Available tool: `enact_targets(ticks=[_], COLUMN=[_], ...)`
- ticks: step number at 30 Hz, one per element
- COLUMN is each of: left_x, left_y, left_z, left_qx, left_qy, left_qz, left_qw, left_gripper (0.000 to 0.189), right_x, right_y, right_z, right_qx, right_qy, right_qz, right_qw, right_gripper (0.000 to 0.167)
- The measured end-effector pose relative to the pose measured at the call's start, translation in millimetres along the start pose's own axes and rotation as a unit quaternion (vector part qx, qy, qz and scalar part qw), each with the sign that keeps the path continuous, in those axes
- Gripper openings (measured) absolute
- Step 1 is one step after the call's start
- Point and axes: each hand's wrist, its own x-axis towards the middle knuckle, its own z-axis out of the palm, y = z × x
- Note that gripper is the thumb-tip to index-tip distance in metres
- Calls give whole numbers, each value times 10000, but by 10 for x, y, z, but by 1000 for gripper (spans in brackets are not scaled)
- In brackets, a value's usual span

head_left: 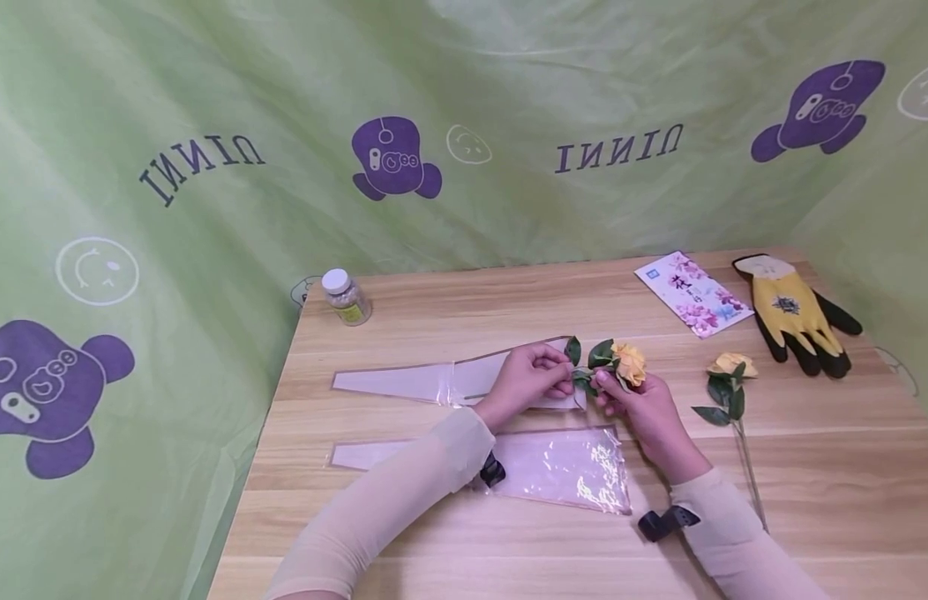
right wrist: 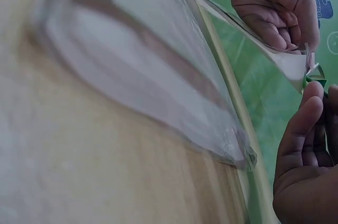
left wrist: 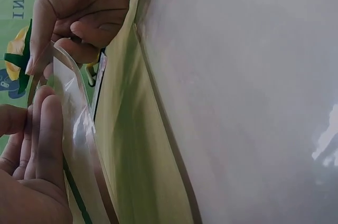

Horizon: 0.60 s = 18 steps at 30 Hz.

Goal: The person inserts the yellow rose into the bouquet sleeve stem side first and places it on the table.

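Observation:
A yellow artificial rose [head_left: 630,365] with green leaves sticks out of the wide end of a tapered clear flower sleeve [head_left: 392,383]. Its green stem [left wrist: 77,195] runs inside the sleeve. My left hand [head_left: 530,379] pinches the sleeve's wide mouth beside the leaves, its curled fingers also showing in the right wrist view. Just under the bloom, the thumb and fingers of my right hand [head_left: 647,412] grip the rose. Nearer me lies a second flower sleeve [head_left: 546,467], flat on the table and partly covered by my left forearm.
Another yellow rose [head_left: 731,364] lies on the right side of the wooden table [head_left: 449,550]. Behind it are a floral-printed packet [head_left: 692,293] and a yellow-and-black work glove [head_left: 794,312]. A white-capped jar [head_left: 347,297] stands at the back left. Green printed fabric [head_left: 509,208] hangs behind the table.

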Motion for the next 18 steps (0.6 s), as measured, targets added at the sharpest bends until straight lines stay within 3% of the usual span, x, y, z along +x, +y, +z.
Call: enact_targets(ticks=[8,12,15,18], left_x=[6,18,26,25], left_y=[14,13,26,51], left_z=[-1,-30,-71,-91], left_qx=[-158,-166,-129,-141], left_qy=[-32,-58,-100,-102], left_qz=[-117,-80,-80,-140], left_qw=[9998,9998,9998,9998], left_gripper=[9,8,8,9], right_x=[14,-8,-5,22], right_y=[33,26,4,-27], right_z=[94,32,-59,-118], right_qx=[-85,344,818,1130], right_qy=[23,-814,-1707,-2173], right_qz=[166,-171,-399,-414], right_qw=[9998,9959,9811,9687], right_gripper=[14,28,53,62])
